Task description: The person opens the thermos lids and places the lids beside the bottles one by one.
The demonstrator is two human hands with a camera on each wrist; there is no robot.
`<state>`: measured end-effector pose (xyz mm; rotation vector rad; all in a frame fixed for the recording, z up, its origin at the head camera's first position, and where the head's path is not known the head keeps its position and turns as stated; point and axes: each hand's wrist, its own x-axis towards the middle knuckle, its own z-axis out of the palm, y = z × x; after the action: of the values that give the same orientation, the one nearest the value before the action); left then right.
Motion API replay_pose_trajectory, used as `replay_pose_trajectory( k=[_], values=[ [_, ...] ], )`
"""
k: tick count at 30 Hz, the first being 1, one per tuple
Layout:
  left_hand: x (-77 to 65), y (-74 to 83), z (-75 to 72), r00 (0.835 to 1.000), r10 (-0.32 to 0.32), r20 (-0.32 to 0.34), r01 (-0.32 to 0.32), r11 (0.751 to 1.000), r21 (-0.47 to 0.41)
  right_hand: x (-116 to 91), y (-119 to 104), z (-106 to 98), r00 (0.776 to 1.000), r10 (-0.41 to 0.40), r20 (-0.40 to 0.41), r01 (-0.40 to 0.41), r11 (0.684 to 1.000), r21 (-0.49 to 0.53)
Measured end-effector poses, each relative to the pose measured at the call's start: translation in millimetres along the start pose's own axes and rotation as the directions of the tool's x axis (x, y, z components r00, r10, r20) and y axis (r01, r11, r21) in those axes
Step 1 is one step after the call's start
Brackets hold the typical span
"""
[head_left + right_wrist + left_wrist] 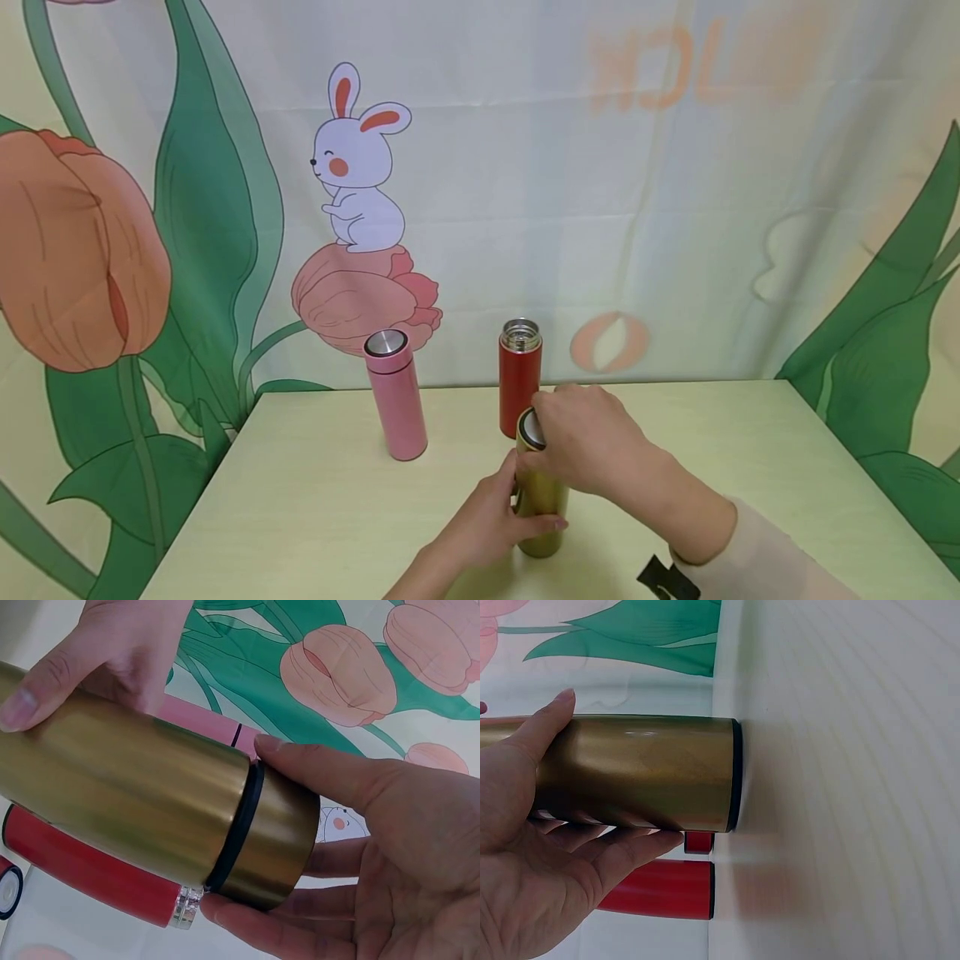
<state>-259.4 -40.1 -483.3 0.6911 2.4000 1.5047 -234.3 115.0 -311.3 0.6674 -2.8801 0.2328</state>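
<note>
A gold thermos flask (pixel 542 500) stands upright on the table near its front. My left hand (pixel 486 518) grips its body from the left, thumb across the front and fingers behind. My right hand (pixel 592 437) holds the flask's gold cap (pixel 281 832) from above, thumb on one side and fingertips on the other. A dark ring (pixel 238 825) shows between cap and body. Just behind stands a red thermos (pixel 519 383) without its lid, its steel mouth bare. Its red lid (pixel 9 889) shows at the edge of the right wrist view, mostly hidden in the head view.
To the left stands a pink thermos (pixel 399 400) with its silver-topped lid on. The pale wooden table (pixel 300 517) ends at a hanging cloth (pixel 480 167) printed with tulips and a rabbit. A black strap piece (pixel 669 577) hangs at my right sleeve.
</note>
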Motion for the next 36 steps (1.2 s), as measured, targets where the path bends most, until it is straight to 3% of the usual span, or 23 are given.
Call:
replay_pose_trajectory(
  k=[17, 36],
  values=[
    [-0.2, 0.5, -1.3, 1.0, -0.025, 0.002, 0.025, 1.0, -0.01, 4, 8, -6, 0.991, -0.063, 0.118, 0.059, 0.997, 0.042],
    [0.0, 1.5, 0.1, 0.999, -0.052, 0.006, 0.052, 0.998, -0.035, 9, 20, -12, 0.961, -0.14, 0.237, 0.103, 0.981, 0.164]
  ],
)
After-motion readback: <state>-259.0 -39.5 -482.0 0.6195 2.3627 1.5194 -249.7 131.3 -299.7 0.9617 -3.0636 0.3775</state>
